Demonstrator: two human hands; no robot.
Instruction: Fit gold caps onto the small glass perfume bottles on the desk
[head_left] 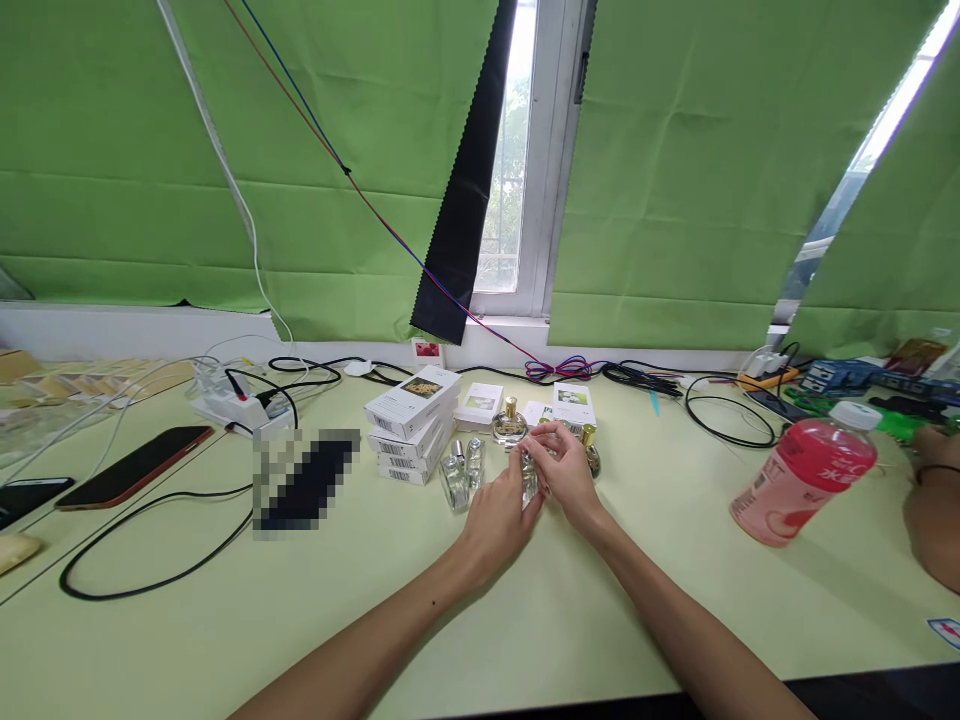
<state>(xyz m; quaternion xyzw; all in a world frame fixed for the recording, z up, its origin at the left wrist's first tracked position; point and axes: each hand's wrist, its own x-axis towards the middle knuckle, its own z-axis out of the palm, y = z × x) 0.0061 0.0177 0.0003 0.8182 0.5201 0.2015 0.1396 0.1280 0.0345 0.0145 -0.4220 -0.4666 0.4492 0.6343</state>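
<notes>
Desk: smooth top [637, 610], low satin sheen. Curtains [675, 170] beyond far edge: creased cloth, matt. Window frame [546, 180]: smooth, metal-looking. Box stack [412, 405] toward far edge: smooth printed card. Small bottle [529, 480], clear bottles [455, 482]: glossy, glass-looking. Gold cap [511, 406]: shiny, metallic. Pink bottle [801, 480] toward right edge: glossy plastic; white cap [856, 415], ribbed plastic. Phone [139, 465] toward left edge: smooth, glossy screen. Power strip [244, 402]: smooth plastic.

Our pale green table [600, 610] bears a stack of white boxes [409, 415], with small clear bottles [454, 482] just beside it. To our left lie a power strip [244, 405], a red-edged phone [139, 467] and a looping black cable [116, 597]; to our right, we have a large pink bottle [806, 475].
</notes>
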